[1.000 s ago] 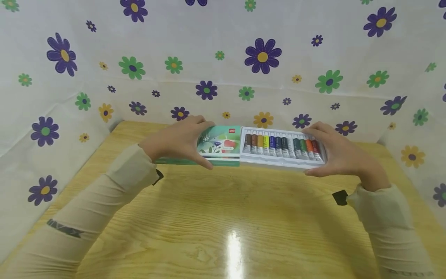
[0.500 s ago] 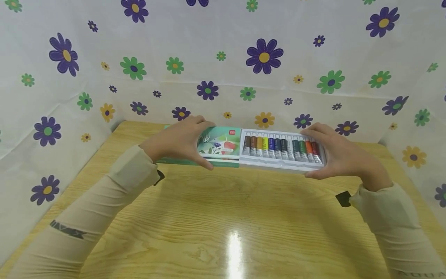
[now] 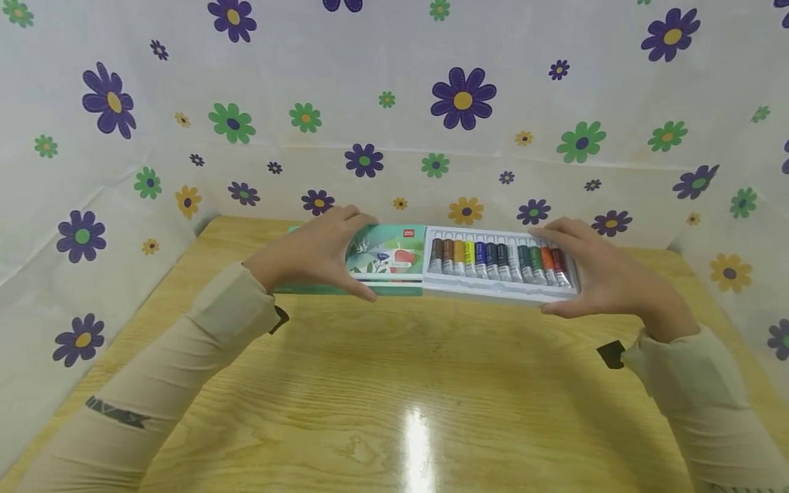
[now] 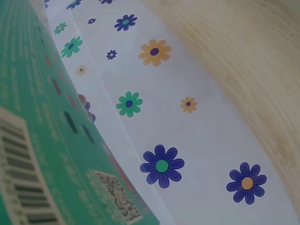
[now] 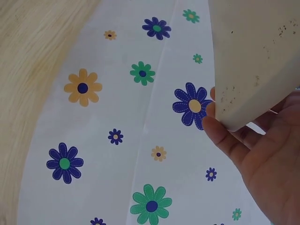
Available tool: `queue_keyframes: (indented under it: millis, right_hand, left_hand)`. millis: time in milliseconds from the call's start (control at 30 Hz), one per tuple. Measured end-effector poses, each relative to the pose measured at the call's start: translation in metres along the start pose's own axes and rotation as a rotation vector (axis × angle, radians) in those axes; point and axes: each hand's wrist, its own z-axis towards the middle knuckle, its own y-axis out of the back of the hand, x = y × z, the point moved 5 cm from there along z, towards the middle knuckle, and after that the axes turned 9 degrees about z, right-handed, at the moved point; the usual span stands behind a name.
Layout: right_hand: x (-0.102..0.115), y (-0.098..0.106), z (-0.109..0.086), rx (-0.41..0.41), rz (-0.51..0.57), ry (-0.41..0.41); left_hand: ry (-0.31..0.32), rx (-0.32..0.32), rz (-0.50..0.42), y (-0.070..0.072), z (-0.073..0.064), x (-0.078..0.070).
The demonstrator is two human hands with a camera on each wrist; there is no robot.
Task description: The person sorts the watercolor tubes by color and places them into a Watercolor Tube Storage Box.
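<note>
In the head view, my left hand [image 3: 311, 250] grips a flat green cardboard sleeve [image 3: 388, 250] printed with flowers and leaves, thumb at its front edge and fingers over the back. A white plastic tray [image 3: 493, 286] juts out of the sleeve's right end, holding a row of paint tubes [image 3: 481, 257] from brown through yellow, blue and green to red. My right hand [image 3: 610, 274] holds the tray's far right end between thumb and fingers. Beneath, the left wrist view catches the sleeve's barcoded underside [image 4: 56, 131]. Dark specks mark the tray's bottom [image 5: 253, 56] in the right wrist view.
Both parts are held up over the far side of a wooden table [image 3: 370, 383], which carries a bright glare streak near its front. A white flower-printed cloth [image 3: 394, 130] hangs behind the table and along both sides.
Hardly anything differs. Both hands keep their grips, and the tray stands out of the sleeve about as far as before; the right hand sits very slightly lower.
</note>
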Motion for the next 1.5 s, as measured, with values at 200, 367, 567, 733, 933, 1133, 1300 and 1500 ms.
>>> queue_keyframes:
  millis: [200,367,567,733,933,1133,1300,1500]
  right_hand:
    - [0.0,0.002,-0.001,-0.05,0.014,0.012]
    - [0.0,0.002,-0.003,-0.066,0.033,0.035]
    - [0.0,0.003,-0.003,-0.114,0.06,0.09]
    - [0.001,0.003,-0.004,-0.132,0.062,0.104]
    - [0.001,0.0,-0.005,-0.098,0.088,0.068]
    - [-0.003,-0.006,-0.003,-0.075,0.097,-0.001]
    - [-0.002,-0.007,-0.001,-0.067,0.103,-0.012]
    - [-0.001,-0.008,0.0,-0.048,0.086,-0.028]
  left_hand:
    - [-0.013,-0.016,0.009,-0.001,0.0,0.001]
    - [-0.016,-0.014,-0.004,-0.005,0.001,0.002]
    - [-0.011,0.015,-0.022,-0.009,0.001,0.002]
    - [-0.013,0.028,-0.022,-0.01,0.001,0.0]
    - [-0.039,-0.009,-0.009,-0.006,0.001,-0.003]
    - [-0.049,-0.024,-0.016,-0.008,0.001,-0.005]
    - [-0.049,-0.043,-0.02,-0.009,0.001,-0.004]
    - [-0.036,-0.043,0.012,-0.01,0.001,-0.004]
